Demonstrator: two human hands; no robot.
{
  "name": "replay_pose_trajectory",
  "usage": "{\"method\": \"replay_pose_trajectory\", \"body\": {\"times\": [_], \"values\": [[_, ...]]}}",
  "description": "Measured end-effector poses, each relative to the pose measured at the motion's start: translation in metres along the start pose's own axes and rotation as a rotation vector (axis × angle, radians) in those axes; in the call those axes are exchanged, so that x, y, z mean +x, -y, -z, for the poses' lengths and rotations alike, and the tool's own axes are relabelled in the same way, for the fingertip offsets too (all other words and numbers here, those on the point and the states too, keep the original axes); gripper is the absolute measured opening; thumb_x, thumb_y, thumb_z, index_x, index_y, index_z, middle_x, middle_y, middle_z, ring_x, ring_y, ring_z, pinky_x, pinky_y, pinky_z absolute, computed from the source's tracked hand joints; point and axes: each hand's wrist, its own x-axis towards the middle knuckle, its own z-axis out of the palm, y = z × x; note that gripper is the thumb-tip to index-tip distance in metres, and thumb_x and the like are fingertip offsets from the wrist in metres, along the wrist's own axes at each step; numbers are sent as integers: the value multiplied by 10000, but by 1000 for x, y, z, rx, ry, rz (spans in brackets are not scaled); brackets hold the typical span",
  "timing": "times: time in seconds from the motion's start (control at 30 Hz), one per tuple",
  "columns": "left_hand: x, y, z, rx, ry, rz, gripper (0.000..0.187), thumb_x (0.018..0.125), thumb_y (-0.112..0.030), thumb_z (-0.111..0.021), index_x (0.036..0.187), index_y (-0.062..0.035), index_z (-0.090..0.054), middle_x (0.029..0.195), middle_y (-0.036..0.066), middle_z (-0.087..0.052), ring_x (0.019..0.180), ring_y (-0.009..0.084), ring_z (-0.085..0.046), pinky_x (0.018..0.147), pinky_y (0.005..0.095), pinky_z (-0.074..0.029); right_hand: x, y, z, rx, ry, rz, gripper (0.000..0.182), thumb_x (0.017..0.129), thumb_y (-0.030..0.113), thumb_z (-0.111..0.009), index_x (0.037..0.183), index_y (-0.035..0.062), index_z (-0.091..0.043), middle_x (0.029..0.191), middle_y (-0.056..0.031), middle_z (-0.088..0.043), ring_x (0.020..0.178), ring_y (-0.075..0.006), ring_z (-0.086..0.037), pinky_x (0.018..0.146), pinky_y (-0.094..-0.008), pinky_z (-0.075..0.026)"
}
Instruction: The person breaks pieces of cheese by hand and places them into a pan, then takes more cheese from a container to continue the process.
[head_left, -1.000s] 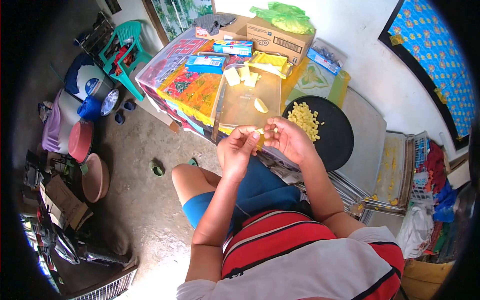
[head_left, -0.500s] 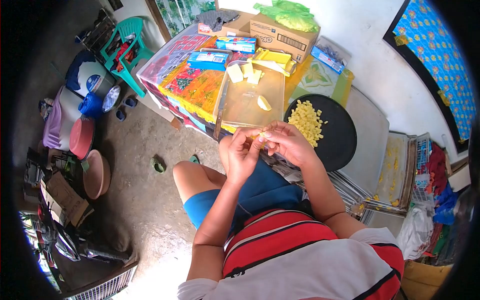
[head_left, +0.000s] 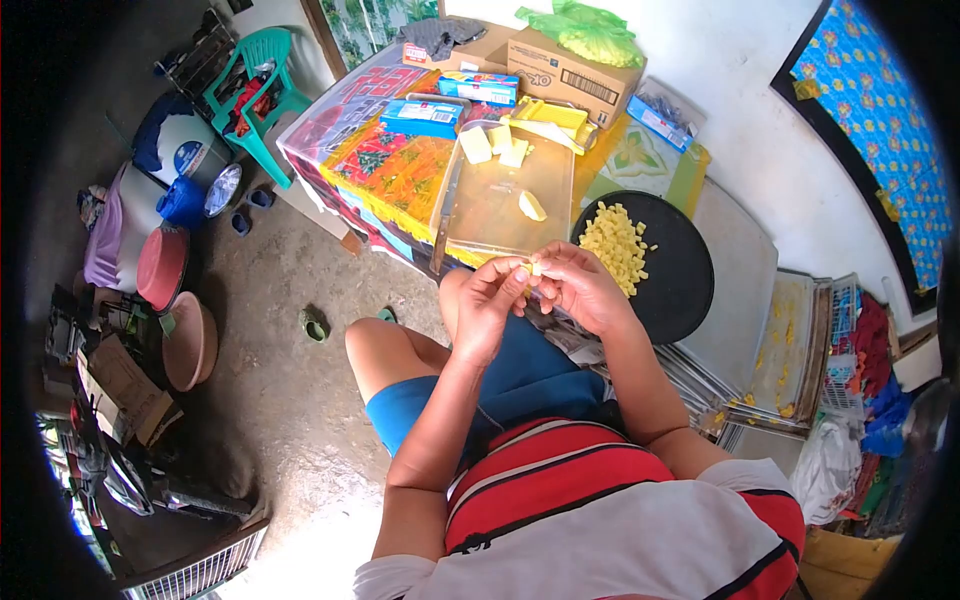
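Note:
My left hand and my right hand meet over my lap, fingertips closed around a small pale-yellow piece. Its exact kind is hard to tell, as the fingers partly cover it. Just beyond them lies a cutting board bearing pale-yellow blocks that look like cheese and a single cut wedge. Along the board's left edge rests a knife. Beside my right hand, a round black tray holds a heap of small yellow cubes.
Blue boxes, yellow wrappers and a cardboard carton stand on the cloth-covered table. Stacked metal trays are at the right. A green chair, basins and sandals are at the left.
Both hands stay together at nearly the same spot, with slight finger movement around the small piece. The camera view has shifted slightly.

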Motion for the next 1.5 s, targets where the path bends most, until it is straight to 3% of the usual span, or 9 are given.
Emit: {"method": "replay_pose_trajectory", "body": {"times": [0.27, 0.57, 1.07, 1.5], "values": [[0, -3, 3, -34, -5, 45, 242, 932, -142, -564, 1113, 13, -609, 873, 29, -648, 647, 62, -512, 571, 201, -425, -1, 0, -2, -60, 4, -12, 190, 905, 175, -597, 1040, 45, -626, 773, 12, -569, 638, -58, -520, 555, -237, -495], [2, -4, 3, -56, 13, 88, 248, 925, -145, -574, 1120, 4, -613, 877, 22, -643, 635, 59, -503, 562, 198, -417, 1, -3, 1, -105, 7, 7, 175, 895, 178, -623, 1020, 55, -637, 824, 22, -587, 655, -46, -509, 556, -224, -481], [3, -3, 1, -105, -35, 42, 117, 891, -118, -625, 978, -39, -614, 828, 29, -657, 612, 57, -510, 544, 194, -421, -2, -2, 3, -75, 27, 19, 216, 891, 160, -624, 1076, 49, -635, 855, 7, -599, 665, -58, -506, 564, -236, -485], [3, -2, 4, -94, 5, 24, 146, 859, -95, -662, 992, -46, -628, 803, 14, -633, 627, 64, -532, 543, 202, -436, -2, -3, 3, -125, 42, 35, 213, 892, 164, -628, 1070, 47, -645, 813, 26, -591, 659, -49, -506, 566, -231, -480]]}}
